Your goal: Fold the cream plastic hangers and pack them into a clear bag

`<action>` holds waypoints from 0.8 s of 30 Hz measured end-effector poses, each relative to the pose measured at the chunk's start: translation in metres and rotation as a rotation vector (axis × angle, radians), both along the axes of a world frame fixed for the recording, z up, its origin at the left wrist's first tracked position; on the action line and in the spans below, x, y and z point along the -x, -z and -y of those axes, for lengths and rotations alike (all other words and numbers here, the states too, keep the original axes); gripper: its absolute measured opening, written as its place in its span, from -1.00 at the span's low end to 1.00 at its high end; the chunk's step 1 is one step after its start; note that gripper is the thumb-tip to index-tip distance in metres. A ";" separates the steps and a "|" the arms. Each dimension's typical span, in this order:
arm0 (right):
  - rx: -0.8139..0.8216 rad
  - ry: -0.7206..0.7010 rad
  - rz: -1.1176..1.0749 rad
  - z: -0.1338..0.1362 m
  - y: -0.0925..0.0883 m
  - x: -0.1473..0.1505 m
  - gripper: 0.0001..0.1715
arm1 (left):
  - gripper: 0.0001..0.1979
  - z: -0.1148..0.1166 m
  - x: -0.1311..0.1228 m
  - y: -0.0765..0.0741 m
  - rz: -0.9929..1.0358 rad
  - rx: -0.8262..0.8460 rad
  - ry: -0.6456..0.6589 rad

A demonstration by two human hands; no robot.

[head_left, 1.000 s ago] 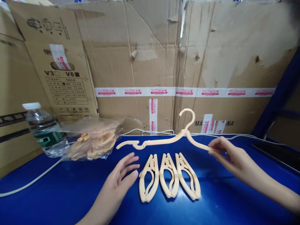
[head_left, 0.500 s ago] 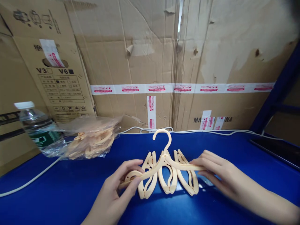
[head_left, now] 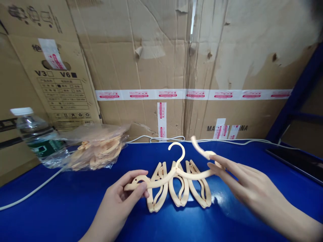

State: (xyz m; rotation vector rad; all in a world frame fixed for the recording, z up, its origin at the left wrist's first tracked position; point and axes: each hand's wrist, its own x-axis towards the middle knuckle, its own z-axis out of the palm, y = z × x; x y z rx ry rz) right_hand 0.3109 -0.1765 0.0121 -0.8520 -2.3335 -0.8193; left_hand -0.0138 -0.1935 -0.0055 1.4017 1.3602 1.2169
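A cream plastic folding hanger [head_left: 194,175] is spread open between my hands, its hook [head_left: 183,151] pointing up. My left hand [head_left: 123,198] is closed, thumb and fingers pinching the hanger's left end, where a small curved piece folds back. At the right end, my right hand [head_left: 239,178] has its fingers around the arm's tip. From there a slim curved bar [head_left: 199,147] sticks up and to the left. Under the hanger, three folded hangers lie side by side: a left one [head_left: 152,206], a middle one [head_left: 186,191] and a right one [head_left: 208,196].
A clear bag [head_left: 101,151] of more cream hangers lies at the back left, beside a water bottle [head_left: 45,144]. White cable [head_left: 141,137] runs along the rear edge of the blue table [head_left: 181,225]. Cardboard [head_left: 141,67] stands behind; a dark flat object [head_left: 292,164] is at right.
The slim curved bar at the hanger's right end has swung up into view. My right hand has shifted slightly upward, and the left end is raised a little. The folded hangers stay in place.
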 end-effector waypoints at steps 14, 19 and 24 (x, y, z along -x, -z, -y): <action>1.017 -0.134 -0.866 -0.010 -0.013 0.005 -0.64 | -0.41 0.003 -0.006 -0.006 0.189 0.027 -0.063; 1.291 -0.158 -0.953 -0.001 -0.005 0.020 -0.54 | -0.47 0.006 -0.011 0.000 0.257 0.073 0.041; 1.543 -0.403 -1.136 0.010 0.007 0.043 -0.53 | -0.57 0.007 -0.015 0.010 0.264 0.078 0.171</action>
